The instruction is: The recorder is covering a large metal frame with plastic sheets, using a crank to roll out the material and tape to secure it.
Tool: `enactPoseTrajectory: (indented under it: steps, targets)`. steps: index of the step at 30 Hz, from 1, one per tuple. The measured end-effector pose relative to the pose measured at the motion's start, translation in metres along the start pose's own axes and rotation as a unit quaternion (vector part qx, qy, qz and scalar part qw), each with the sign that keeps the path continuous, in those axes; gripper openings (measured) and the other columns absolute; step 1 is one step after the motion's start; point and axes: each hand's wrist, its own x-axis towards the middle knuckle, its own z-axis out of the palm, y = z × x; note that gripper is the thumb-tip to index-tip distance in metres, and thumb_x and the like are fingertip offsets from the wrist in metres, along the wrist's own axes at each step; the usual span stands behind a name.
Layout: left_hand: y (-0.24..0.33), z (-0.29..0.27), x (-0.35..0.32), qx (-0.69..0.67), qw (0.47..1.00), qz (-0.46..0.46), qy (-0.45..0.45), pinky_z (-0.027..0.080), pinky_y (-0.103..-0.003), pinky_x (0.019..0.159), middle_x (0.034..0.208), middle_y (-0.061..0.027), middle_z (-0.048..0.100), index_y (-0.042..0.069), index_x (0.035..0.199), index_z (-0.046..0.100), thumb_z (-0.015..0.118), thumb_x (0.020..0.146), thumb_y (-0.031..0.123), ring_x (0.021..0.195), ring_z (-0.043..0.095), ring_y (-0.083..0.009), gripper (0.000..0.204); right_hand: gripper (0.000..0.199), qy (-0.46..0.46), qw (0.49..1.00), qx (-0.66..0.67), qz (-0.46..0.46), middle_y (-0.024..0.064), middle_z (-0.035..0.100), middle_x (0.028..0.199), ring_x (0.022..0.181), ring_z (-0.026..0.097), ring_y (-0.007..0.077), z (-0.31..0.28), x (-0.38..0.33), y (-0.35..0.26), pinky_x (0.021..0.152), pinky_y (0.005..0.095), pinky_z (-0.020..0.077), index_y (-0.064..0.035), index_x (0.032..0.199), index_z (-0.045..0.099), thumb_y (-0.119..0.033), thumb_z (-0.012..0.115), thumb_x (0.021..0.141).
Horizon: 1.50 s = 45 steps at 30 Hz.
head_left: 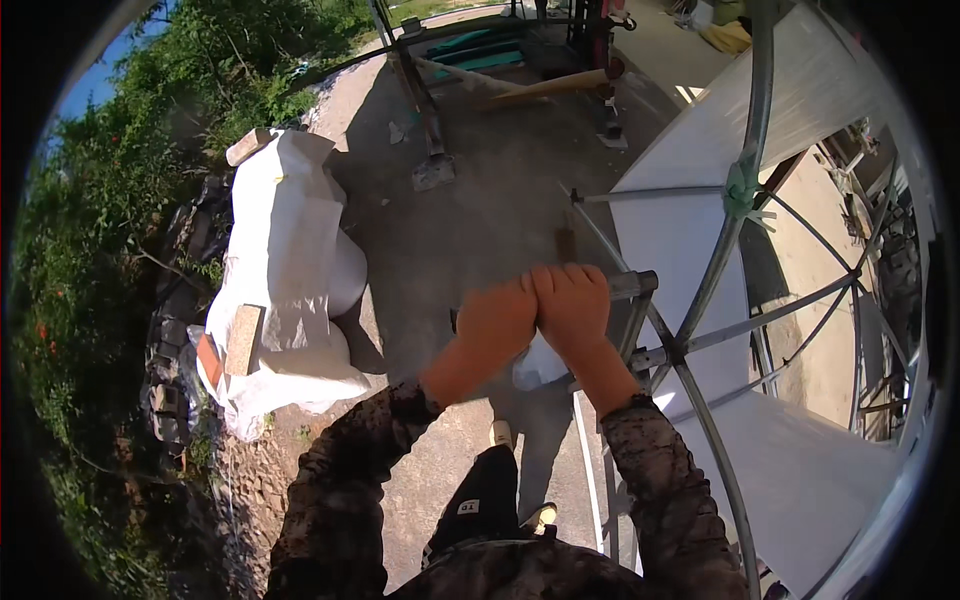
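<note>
My left hand (498,318) and my right hand (575,305) are side by side in front of me, both closed, touching each other. They are wrapped round a grey metal tube (632,285) that runs roughly crosswise. Its right end shows beyond my right hand, beside the scaffold frame; a dark bit of its left end peeks out past my left hand. Whether the tube is fixed to the frame I cannot tell. Just beyond my hands is a small brown block-like piece (565,245). A whitish bag-like thing (540,365) shows below, partly hidden by my hands.
Crossing metal scaffold poles (708,425) stand close on my right, tied with a green strip (741,188). White panels (680,240) lie behind them. To the left, a white sheet (285,215) covers a pile, weighted with bricks (243,340). Bushes (110,240) border the far left.
</note>
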Motion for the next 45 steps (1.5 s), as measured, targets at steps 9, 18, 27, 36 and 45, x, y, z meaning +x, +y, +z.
enactPoseTrajectory:
  steps: [9,18,27,36,45]
  targets:
    - [-0.069,0.268,0.015,-0.122,0.964,-0.059,-0.23,0.052,-0.043,0.062,0.079,-0.0133,0.068,0.007,0.086,0.066,0.061,0.072,0.028,0.068,0.066,-0.0327,0.026,0.01,-0.272,0.959,0.005,0.075,0.003,0.061,0.067,0.068,0.062,0.0212,0.21,-0.126,0.023,0.066,0.0405,0.0413,-0.0144,0.082,0.056,-0.014,0.061,0.073]
    - [0.081,0.294,-0.212,-0.242,0.916,-0.075,-0.31,0.053,-0.045,0.061,0.078,-0.0137,0.068,0.007,0.084,0.066,0.057,0.078,0.029,0.071,0.067,-0.0333,0.025,0.013,-0.519,0.845,0.043,0.125,0.0069,0.067,0.075,0.074,0.066,0.0265,0.074,-0.318,-0.071,0.067,0.0443,0.0437,-0.014,0.089,0.063,-0.016,0.058,0.077]
    - [0.118,0.019,-0.197,-0.244,0.953,-0.016,-0.176,0.05,-0.044,0.054,0.069,-0.0147,0.064,0.005,0.082,0.059,0.056,0.078,0.024,0.062,0.065,-0.0313,0.02,0.009,-0.308,0.948,0.008,0.087,0.0046,0.057,0.064,0.065,0.058,0.0231,-0.142,-0.175,-0.101,0.066,0.038,0.0408,-0.0109,0.076,0.052,-0.012,0.059,0.07]
    - [-0.028,0.006,0.012,-0.076,0.995,0.009,-0.06,0.05,-0.041,0.054,0.067,-0.0134,0.062,0.002,0.082,0.059,0.061,0.071,0.019,0.06,0.063,-0.0314,0.02,0.008,-0.092,0.995,-0.009,0.036,0.0022,0.056,0.064,0.065,0.057,0.02,0.017,0.014,-0.007,0.065,0.0358,0.0402,-0.0129,0.078,0.054,-0.016,0.061,0.075]
    - [-0.059,0.287,-0.003,-0.156,0.966,-0.07,-0.195,0.052,-0.044,0.06,0.074,-0.0156,0.066,0.004,0.078,0.066,0.062,0.069,0.018,0.069,0.066,-0.0333,0.017,0.011,-0.317,0.943,0.001,0.097,0.0046,0.064,0.071,0.073,0.063,0.0241,0.218,-0.151,0.017,0.07,0.0407,0.0421,-0.0137,0.084,0.06,-0.019,0.061,0.075]
